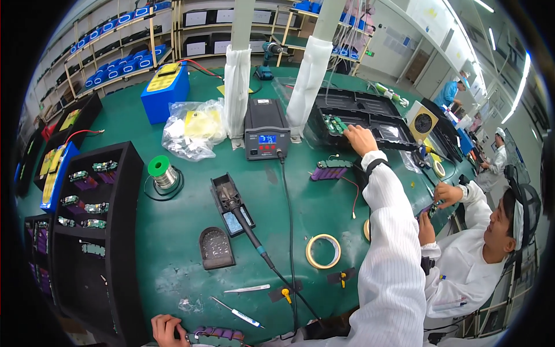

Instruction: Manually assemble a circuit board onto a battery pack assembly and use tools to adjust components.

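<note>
My right hand [359, 139] reaches far forward to an open black plastic case [358, 104]. Its fingers are drawn together at the edge of a green circuit board [335, 124] lying among others in the case. At the near edge, my left hand [167, 331] has its fingers curled at the end of a purple battery pack [217, 334] with a green board; the lower frame edge cuts it off. Beneath my right forearm, another purple battery pack [330, 170] with a red wire lies on the green table [260, 179].
A soldering iron [245, 225] rests in its stand before a soldering station [266, 130]. Nearby are a solder spool [162, 172], a tape roll [323, 251] and a screwdriver [238, 313]. A black foam tray [124, 196] of packs stands left. A co-worker [477, 248] sits right.
</note>
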Demonstrator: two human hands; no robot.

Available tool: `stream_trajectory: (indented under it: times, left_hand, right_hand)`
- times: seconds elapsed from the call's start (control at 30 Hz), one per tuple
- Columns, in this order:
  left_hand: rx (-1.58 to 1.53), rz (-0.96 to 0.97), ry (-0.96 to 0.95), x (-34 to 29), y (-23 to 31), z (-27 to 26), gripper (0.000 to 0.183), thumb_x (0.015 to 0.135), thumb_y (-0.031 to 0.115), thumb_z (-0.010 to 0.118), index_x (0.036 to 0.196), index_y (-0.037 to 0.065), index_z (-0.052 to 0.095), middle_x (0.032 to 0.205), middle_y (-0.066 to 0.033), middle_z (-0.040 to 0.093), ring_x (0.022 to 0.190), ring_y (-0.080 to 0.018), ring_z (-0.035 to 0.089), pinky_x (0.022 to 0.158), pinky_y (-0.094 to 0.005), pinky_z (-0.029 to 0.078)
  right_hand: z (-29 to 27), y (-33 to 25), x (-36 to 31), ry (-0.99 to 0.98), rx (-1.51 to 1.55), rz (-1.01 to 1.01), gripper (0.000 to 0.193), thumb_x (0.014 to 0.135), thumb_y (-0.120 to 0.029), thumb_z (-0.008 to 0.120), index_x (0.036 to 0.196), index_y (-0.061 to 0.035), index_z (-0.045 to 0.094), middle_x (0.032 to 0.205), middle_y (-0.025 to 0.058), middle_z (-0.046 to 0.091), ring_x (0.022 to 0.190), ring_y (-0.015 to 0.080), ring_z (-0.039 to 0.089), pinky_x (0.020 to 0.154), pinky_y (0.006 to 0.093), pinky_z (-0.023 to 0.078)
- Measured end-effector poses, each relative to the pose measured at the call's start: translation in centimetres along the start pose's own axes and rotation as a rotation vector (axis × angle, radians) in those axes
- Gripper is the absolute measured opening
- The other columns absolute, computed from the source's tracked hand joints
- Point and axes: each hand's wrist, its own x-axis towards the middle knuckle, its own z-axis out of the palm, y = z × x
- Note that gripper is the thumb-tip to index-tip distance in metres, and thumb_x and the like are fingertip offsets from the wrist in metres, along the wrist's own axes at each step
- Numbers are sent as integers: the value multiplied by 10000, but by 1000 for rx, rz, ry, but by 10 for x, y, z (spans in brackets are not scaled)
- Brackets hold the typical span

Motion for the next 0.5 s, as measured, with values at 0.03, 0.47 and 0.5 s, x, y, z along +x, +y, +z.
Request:
stream_trajectory:
  times: [0.03,0.47,0.5]
  left_hand:
    - [1,-3,-6,0,-1,0,194,809,-50,635,988,13,677,1035,-181,655,992,-410,598,873,-489,495]
    - [48,-16,-5,0,-2,3,219,784,-66,641,983,16,678,1021,-183,653,976,-413,600,859,-493,493]
    - [49,-21,-5,-2,-3,3,222,783,-67,640,985,17,676,1021,-184,651,974,-414,598,859,-494,492]
  right_hand:
    - [4,-1,1,-5,4,-2,97,910,-167,606,950,-135,688,999,35,666,944,254,689,711,386,585]
    - [16,22,45,-226,500,467,266,792,-242,692,1016,-134,785,1007,169,758,965,367,724,902,446,569]
    - [21,13,48,-244,434,494,270,791,-264,723,1025,-144,783,1031,162,757,974,367,725,905,446,571]
